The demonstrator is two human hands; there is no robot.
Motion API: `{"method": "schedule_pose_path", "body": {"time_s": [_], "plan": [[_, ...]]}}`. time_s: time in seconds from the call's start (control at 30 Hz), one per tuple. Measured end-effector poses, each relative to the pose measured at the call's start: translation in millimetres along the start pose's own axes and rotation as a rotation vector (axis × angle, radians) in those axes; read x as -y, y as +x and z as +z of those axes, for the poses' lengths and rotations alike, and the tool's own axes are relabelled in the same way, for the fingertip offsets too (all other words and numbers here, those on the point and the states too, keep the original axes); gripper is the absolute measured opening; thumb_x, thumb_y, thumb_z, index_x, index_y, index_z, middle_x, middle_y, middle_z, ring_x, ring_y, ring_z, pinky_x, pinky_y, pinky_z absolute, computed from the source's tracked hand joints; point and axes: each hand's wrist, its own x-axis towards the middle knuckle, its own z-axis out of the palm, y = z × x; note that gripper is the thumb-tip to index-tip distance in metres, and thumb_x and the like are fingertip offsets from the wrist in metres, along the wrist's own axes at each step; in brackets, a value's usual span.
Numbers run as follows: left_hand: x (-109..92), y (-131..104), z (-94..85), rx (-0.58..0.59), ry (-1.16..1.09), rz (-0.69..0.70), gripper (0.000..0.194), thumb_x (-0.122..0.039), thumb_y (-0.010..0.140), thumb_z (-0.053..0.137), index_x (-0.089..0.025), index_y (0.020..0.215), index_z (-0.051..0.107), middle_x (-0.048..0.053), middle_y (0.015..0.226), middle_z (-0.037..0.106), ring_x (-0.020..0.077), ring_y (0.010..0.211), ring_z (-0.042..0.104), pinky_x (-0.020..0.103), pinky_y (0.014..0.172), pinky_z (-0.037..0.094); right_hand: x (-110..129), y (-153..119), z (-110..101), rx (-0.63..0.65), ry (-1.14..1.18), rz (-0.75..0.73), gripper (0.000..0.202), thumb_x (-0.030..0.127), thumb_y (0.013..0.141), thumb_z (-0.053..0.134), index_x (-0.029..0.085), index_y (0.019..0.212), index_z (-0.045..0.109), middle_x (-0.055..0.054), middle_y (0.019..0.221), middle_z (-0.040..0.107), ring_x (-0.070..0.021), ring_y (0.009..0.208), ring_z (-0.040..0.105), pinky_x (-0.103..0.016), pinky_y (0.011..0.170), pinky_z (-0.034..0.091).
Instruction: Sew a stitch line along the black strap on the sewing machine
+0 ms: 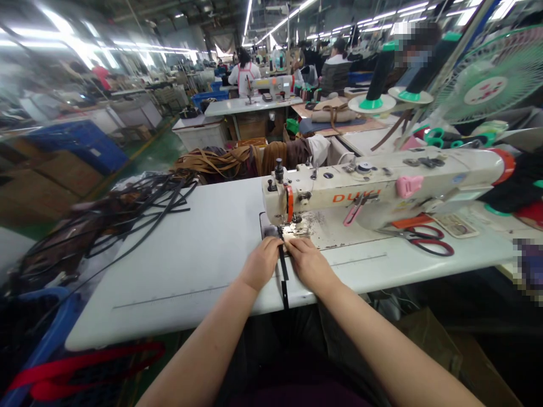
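A narrow black strap (283, 265) runs from the table's front edge up to the needle area of a white sewing machine (382, 186). My left hand (263, 261) is on the strap's left side, its fingertips closed on the strap just before the presser foot. From the right, my right hand (310, 263) pinches the same strap, thumb and fingers close to the metal needle plate (314, 226). The strap's far end under the foot is hidden by the machine head and my fingers.
Red-handled scissors (430, 240) lie right on the white table (169, 254). Black straps (148, 220) hang over its left edge near a blue basket (63, 299). Thread cones (379, 79) and a green fan (487, 85) stand at right. Co-workers sit further back.
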Motion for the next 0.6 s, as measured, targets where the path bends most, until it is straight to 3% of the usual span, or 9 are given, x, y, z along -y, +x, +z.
{"method": "schedule_pose_path", "body": {"time_s": [0.13,0.23,0.33,0.43,0.5,0.6], "plan": [[-0.1,0.2,0.3,-0.011,-0.04,-0.027,0.022,-0.016,0.104,0.045,-0.019,0.116,0.063,0.01,0.109,0.068,0.0215,0.106,0.068,0.04,0.097,0.061,-14.8,-12.2,-18.5,0.021,-0.108,0.051,0.05,0.001,0.092,0.048,0.012,0.138,0.065,-0.017,0.126,0.069,-0.0329,0.117,0.057,-0.049,0.109,0.051],[0.2,-0.1,1.3,-0.033,-0.061,-0.038,0.022,-0.017,0.104,0.045,-0.019,0.116,0.063,0.01,0.109,0.068,0.0218,0.106,0.069,0.04,0.096,0.061,-12.7,-11.4,-18.3,0.0,-0.179,0.123,0.05,-0.001,0.089,0.047,0.006,0.135,0.065,-0.023,0.123,0.068,-0.0364,0.112,0.058,-0.053,0.103,0.052],[0.7,-0.7,2.1,-0.045,-0.072,-0.044,0.023,-0.016,0.104,0.043,-0.018,0.117,0.063,0.011,0.11,0.068,0.0216,0.106,0.068,0.04,0.096,0.061,4.6,-5.6,-4.4,0.026,-0.177,0.075,0.048,0.001,0.091,0.047,0.009,0.135,0.066,-0.019,0.124,0.07,-0.0328,0.117,0.059,-0.048,0.107,0.052],[1.1,-1.4,2.0,-0.039,-0.073,-0.045,0.025,-0.015,0.104,0.043,-0.018,0.119,0.063,0.011,0.112,0.069,0.0214,0.107,0.068,0.041,0.098,0.061,14.2,-4.1,4.8,0.049,-0.146,0.014,0.048,0.003,0.096,0.046,0.014,0.138,0.065,-0.012,0.139,0.067,-0.0252,0.129,0.057,-0.038,0.116,0.047],[1.3,-1.7,1.7,-0.029,-0.067,-0.041,0.025,-0.016,0.104,0.044,-0.018,0.119,0.063,0.011,0.112,0.069,0.0217,0.108,0.069,0.041,0.098,0.061,6.2,-8.2,0.5,0.031,-0.14,0.051,0.049,0.002,0.095,0.045,0.015,0.139,0.065,-0.011,0.142,0.066,-0.0239,0.131,0.056,-0.038,0.117,0.046],[1.4,-1.5,1.9,-0.019,-0.056,-0.035,0.022,-0.017,0.104,0.046,-0.018,0.118,0.064,0.011,0.111,0.069,0.0214,0.106,0.07,0.041,0.097,0.062,-22.7,-18.5,-19.5,-0.042,-0.165,0.219,0.05,0.0,0.091,0.043,0.011,0.134,0.067,-0.018,0.135,0.068,-0.032,0.124,0.06,-0.049,0.109,0.05]]}}
